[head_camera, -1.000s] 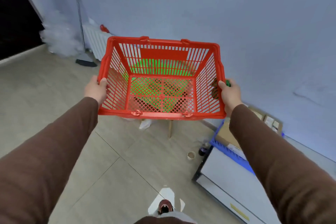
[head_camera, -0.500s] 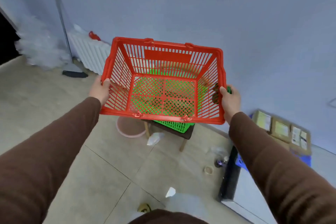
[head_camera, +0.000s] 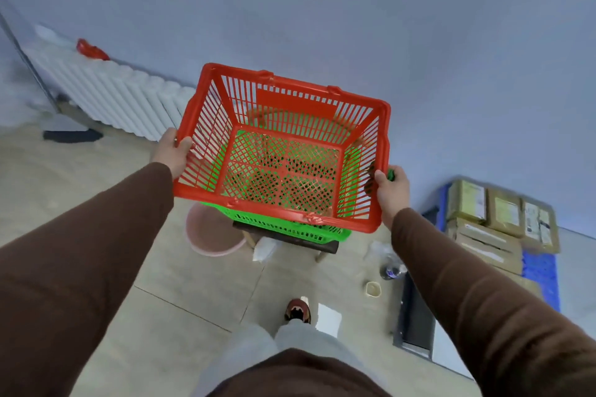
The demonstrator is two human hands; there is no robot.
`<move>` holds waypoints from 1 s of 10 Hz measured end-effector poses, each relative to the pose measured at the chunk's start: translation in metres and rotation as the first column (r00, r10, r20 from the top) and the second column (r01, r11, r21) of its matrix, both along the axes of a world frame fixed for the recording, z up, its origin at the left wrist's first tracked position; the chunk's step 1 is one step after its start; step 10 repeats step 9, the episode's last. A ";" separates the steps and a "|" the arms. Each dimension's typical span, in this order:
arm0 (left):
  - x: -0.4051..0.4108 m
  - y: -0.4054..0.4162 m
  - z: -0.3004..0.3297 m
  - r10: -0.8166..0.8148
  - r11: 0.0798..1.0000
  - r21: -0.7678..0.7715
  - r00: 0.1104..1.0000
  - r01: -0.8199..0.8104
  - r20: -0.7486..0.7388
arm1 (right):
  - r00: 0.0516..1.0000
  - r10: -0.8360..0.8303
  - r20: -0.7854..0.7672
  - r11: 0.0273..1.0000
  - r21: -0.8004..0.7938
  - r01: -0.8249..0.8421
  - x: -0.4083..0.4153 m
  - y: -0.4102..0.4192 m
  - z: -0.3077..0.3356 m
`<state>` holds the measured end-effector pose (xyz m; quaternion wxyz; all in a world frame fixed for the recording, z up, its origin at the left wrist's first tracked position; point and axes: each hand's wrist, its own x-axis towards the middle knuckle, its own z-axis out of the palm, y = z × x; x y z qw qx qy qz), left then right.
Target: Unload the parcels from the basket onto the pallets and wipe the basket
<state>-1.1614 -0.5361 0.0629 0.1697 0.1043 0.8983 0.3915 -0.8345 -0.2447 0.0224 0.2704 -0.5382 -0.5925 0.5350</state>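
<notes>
I hold an empty red plastic basket [head_camera: 290, 97] in the air in front of me. My left hand [head_camera: 171, 151] grips its left rim. My right hand [head_camera: 392, 185] grips the right rim and also holds a small green thing against it. Below the red basket a green basket [head_camera: 322, 234] sits on a dark stool. Several brown cardboard parcels [head_camera: 496, 219] lie on a blue pallet [head_camera: 538, 274] at the right, by the wall.
A pink basin [head_camera: 209, 235] stands on the floor left of the stool [head_camera: 325, 246]. A white radiator [head_camera: 109, 93] runs along the wall at left. A small cup [head_camera: 373, 287] and a bottle [head_camera: 392, 271] lie on the tiles. A dark flat board [head_camera: 414, 316] lies at right.
I have stepped forward and the view has swung right. The red basket now hangs directly over the green basket and stool. Both hands keep their grip.
</notes>
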 end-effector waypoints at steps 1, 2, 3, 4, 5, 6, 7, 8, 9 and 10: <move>-0.019 0.012 -0.021 -0.031 0.999 -0.021 0.998 0.032 0.057 | 0.999 -0.017 0.049 0.999 -0.042 0.019 -0.008 0.006 -0.015; -0.027 0.025 -0.037 -0.057 0.998 -0.020 0.992 0.059 0.110 | 0.994 -0.013 0.105 0.996 -0.090 0.022 -0.013 0.012 -0.028; -0.036 0.035 -0.054 -0.088 0.994 -0.052 0.988 0.095 0.127 | 0.979 0.009 0.205 0.993 -0.116 0.015 -0.014 0.017 -0.041; -0.043 0.037 -0.070 -0.115 0.991 -0.050 0.985 0.123 0.131 | 0.958 0.033 0.285 0.995 -0.103 -0.004 -0.011 0.025 -0.061; -0.053 0.034 -0.085 -0.145 0.987 -0.052 0.980 0.153 0.140 | 0.941 0.047 0.334 0.993 -0.118 -0.008 -0.015 0.022 -0.059; -0.061 0.023 -0.102 -0.212 0.967 -0.089 0.948 0.238 0.237 | 0.932 0.077 0.354 0.989 -0.142 -0.028 -0.016 0.020 -0.061; -0.055 0.016 -0.099 -0.222 0.960 -0.082 0.903 0.269 0.369 | 0.906 0.120 0.406 0.987 -0.145 -0.066 -0.012 0.021 -0.060; -0.047 0.017 -0.093 -0.202 0.961 -0.103 0.905 0.257 0.374 | 0.914 0.153 0.375 0.988 -0.084 -0.131 -0.012 0.015 -0.045; -0.040 0.023 -0.089 -0.282 0.939 -0.099 0.902 0.329 0.326 | 0.932 0.169 0.322 0.984 -0.003 -0.177 -0.015 0.009 -0.027; -0.040 0.023 -0.089 -0.282 0.939 -0.099 0.902 0.329 0.326 | 0.932 0.169 0.322 0.984 -0.003 -0.177 -0.015 0.009 -0.027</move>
